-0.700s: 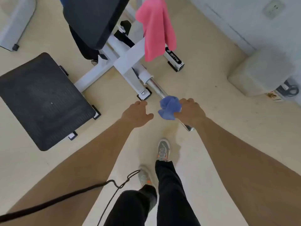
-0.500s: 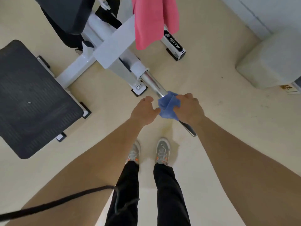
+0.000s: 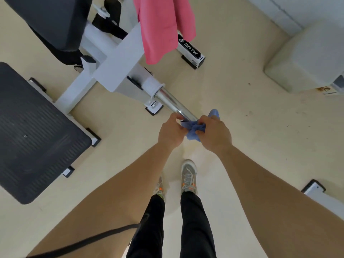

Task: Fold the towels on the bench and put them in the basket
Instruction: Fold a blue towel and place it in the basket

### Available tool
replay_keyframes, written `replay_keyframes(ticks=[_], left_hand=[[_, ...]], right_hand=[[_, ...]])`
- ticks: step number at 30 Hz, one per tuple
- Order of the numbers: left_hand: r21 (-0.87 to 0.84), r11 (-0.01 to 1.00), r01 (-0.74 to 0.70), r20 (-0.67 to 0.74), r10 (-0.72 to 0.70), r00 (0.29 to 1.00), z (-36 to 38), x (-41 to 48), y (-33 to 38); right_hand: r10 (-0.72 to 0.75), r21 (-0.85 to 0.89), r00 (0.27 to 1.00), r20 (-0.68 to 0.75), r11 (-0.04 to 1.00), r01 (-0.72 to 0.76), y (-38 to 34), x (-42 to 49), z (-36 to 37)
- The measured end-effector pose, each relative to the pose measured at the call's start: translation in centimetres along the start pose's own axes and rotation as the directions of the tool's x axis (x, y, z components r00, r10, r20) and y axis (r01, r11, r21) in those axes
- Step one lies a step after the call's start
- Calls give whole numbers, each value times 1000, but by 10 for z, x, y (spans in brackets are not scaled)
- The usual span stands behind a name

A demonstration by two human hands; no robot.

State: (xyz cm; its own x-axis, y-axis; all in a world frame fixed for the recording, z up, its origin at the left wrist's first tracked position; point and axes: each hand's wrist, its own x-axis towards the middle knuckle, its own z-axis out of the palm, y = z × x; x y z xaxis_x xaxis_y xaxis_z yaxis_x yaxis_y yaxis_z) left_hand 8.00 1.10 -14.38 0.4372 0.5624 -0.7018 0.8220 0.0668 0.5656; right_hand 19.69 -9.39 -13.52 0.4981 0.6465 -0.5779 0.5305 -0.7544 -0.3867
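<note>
**A:** Which step are we on?

**B:** An early one, we'd judge. At the far left lies the black ribbed step platform (image 3: 37,131). Above it is the black padded seat (image 3: 55,21) on its white steel frame (image 3: 119,66). At top centre a pink cloth towel (image 3: 163,28) hangs from the frame, unfolded.

**A:** And our hands?

**B:** At centre, our left hand (image 3: 172,133) pinches one side of the small crumpled blue cloth towel (image 3: 193,130). Our right hand (image 3: 214,135) pinches the other side, and both have their fingers curled on the cloth. The towel is bunched at the end of the shiny chrome bar (image 3: 173,105) and seems to touch it.

**A:** What does the next move call for?

**B:** We'd lift the towel clear of the bar and draw our hands apart to spread it. Then we'd find the corners and fold.

**A:** Is there room for that?

**B:** The bar end and frame crowd the upper left. Open beige floor (image 3: 260,146) lies to the right and down toward our feet. A pale grey block (image 3: 301,58) stands at upper right, and we cannot tell whether it is the basket.
</note>
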Motion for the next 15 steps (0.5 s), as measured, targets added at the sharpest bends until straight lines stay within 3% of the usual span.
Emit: replay_keyframes(ticks=[3, 6, 11, 15], left_hand=[[86, 993, -78, 111, 69, 991, -22, -23, 17], [171, 979, -114, 226, 73, 971, -47, -55, 40], [175, 955, -238, 233, 195, 953, -101, -123, 93], [189, 888, -420, 296, 356, 886, -133, -181, 147]], right_hand=[[-28, 84, 999, 44, 996, 24, -14, -27, -23], [-23, 230, 1000, -1, 973, 23, -30, -64, -56], [22, 294, 999, -37, 956, -10, -63, -128, -127], [90, 300, 989, -115, 953, -52, -94, -183, -175]])
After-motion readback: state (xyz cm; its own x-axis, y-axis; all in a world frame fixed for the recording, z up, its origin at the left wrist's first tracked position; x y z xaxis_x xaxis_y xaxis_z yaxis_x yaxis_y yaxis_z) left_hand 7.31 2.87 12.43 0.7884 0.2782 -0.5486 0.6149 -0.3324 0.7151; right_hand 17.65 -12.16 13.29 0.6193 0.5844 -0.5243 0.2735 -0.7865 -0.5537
